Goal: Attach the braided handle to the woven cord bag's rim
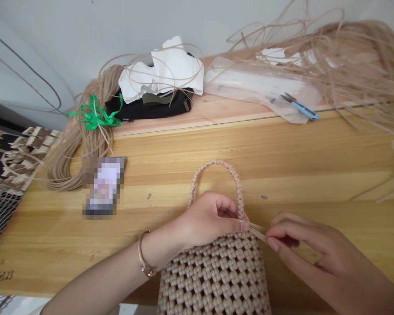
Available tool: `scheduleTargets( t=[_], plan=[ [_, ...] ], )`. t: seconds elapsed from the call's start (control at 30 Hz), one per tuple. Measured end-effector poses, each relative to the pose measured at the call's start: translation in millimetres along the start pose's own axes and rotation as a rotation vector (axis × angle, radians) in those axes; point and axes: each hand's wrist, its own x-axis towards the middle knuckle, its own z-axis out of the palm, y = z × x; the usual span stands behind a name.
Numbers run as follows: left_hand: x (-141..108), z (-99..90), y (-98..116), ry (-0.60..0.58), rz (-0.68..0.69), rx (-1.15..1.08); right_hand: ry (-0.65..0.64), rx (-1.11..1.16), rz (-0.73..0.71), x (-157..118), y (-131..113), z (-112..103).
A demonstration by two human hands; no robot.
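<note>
A beige woven bag (213,280) stands at the table's front edge, its braided handle (221,162) arching up from the rim. My left hand (206,221) lies over the rim and is closed at the handle's right foot, thumb pressed against the cord there. From beneath that thumb, flat beige strands (258,231) run a short way to the right. My right hand (315,251) pinches these strands between thumb and forefinger, just right of the bag. The strands look taut. The left fingertips are partly hidden behind the handle.
Coiled beige cord (68,157) with a green tie (96,114) lies left, beside a pixelated phone (105,186). Behind are a black pouch (147,109) under white paper (177,70), blue-handled snips (300,107) on plastic wrap (249,78), and loose cord (357,57) at right.
</note>
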Motion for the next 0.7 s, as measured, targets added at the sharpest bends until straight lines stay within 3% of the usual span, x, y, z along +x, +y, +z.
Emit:
scheduleTargets(
  t=[0.13,0.27,0.43,0.57,0.7],
  plan=[
    [0.8,1.1,1.2,0.029,0.014,0.066,0.111,-0.033,-0.047,0.9,1.3,0.1],
    [0.8,0.9,0.0,0.066,0.030,0.109,0.252,-0.229,-0.200,-8.2,-5.0,11.7],
    [2.6,-2.4,-3.8,0.095,0.014,-0.036,0.404,-0.492,-0.388,-11.4,-20.7,34.3],
    [3.8,-5.0,-4.1,0.108,-0.035,-0.146,0.426,-0.595,-0.472,-6.6,-25.0,40.3],
    [3.0,-4.3,-0.3,0.129,-0.072,-0.095,0.408,-0.588,-0.480,-5.7,-25.2,40.3]
  ],
)
